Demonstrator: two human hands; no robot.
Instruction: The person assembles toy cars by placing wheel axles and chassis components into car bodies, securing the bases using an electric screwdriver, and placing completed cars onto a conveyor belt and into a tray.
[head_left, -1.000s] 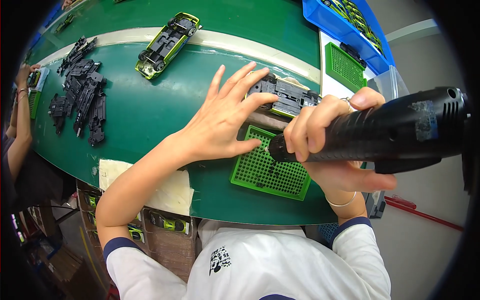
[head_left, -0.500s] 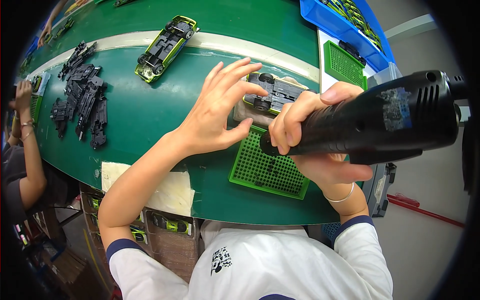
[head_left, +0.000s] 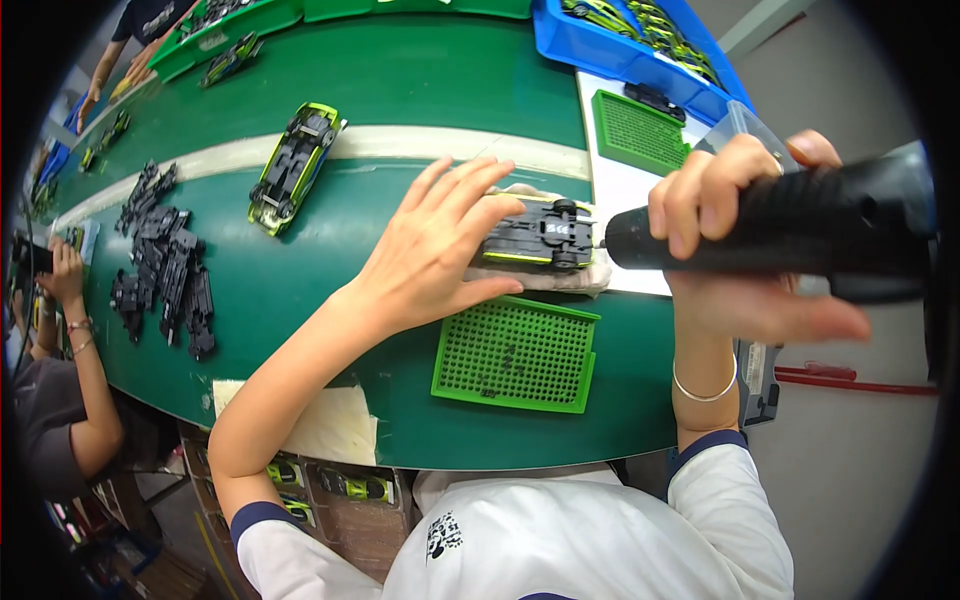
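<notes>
An upside-down toy car (head_left: pixel 540 238) lies on a pale cloth pad (head_left: pixel 597 275), its black underside and wheels facing up. My left hand (head_left: pixel 435 240) spans the car's left end, thumb on the near side and fingers over the far side, hiding that end. In my right hand (head_left: pixel 730 215) is a black electric screwdriver (head_left: pixel 825 225), held level. Its tip points left, right by the car's right end; whether it touches cannot be made out. A green perforated tray (head_left: pixel 515 355) with a few tiny dark pieces, perhaps screws, sits just nearer than the car.
Another overturned toy car (head_left: pixel 297 165) rests farther left, beside a pile of black chassis parts (head_left: pixel 165 265). At the back right are a second green tray (head_left: pixel 640 132) and a blue bin (head_left: pixel 620 55) of car bodies. A co-worker's arm (head_left: pixel 85 340) shows at far left.
The screwdriver's tip has gone from over the near green tray to the car's right end. My left hand has come down from above onto the car's left end. The whole view has shifted.
</notes>
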